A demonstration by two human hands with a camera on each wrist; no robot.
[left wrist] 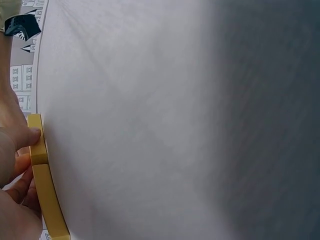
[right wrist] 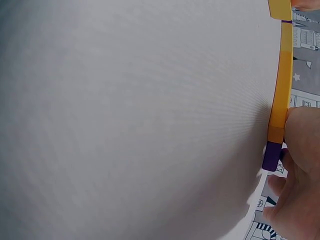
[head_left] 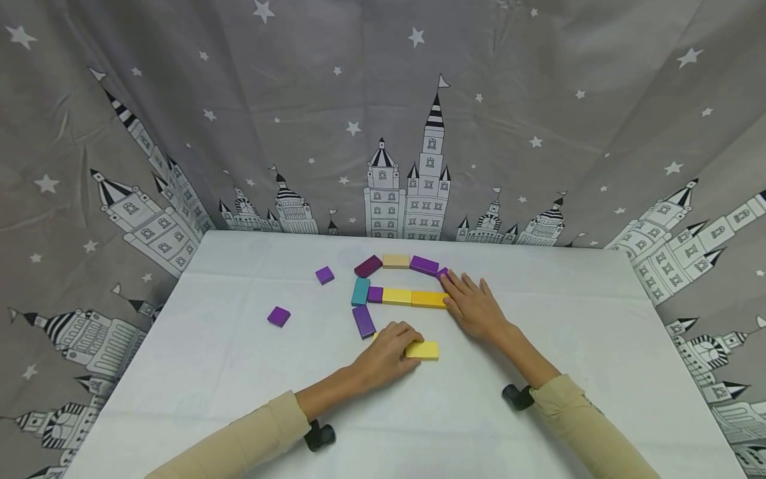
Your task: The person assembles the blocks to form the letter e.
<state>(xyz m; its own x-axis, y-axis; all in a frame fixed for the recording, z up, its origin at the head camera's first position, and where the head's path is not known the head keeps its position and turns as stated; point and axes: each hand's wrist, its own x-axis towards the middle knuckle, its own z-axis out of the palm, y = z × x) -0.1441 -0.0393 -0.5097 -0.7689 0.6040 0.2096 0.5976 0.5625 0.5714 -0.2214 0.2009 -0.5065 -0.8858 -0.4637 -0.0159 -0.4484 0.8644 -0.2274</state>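
Observation:
My left hand [head_left: 389,356] pinches a yellow block [head_left: 422,350] at the near side of an outline of coloured blocks; the thumb shows on it in the left wrist view. A second yellow block [left wrist: 50,200] lies end to end with it, mostly hidden by that hand in the head view. My right hand [head_left: 475,309] reaches over the outline's right side, its fingers extended. The fingertips touch a small purple block [head_left: 443,272], and the thumb is at the end of an orange-yellow block [head_left: 427,299]. A dark purple block [right wrist: 271,156] shows beside the thumb in the right wrist view.
The outline also has a maroon block [head_left: 368,266], a beige block [head_left: 396,261], a longer purple block [head_left: 424,265], a teal block [head_left: 361,291] and a violet block [head_left: 364,322]. Two loose purple blocks [head_left: 278,316] lie left on the white table [head_left: 197,372]. A grey castle-print curtain [head_left: 335,40] stands behind.

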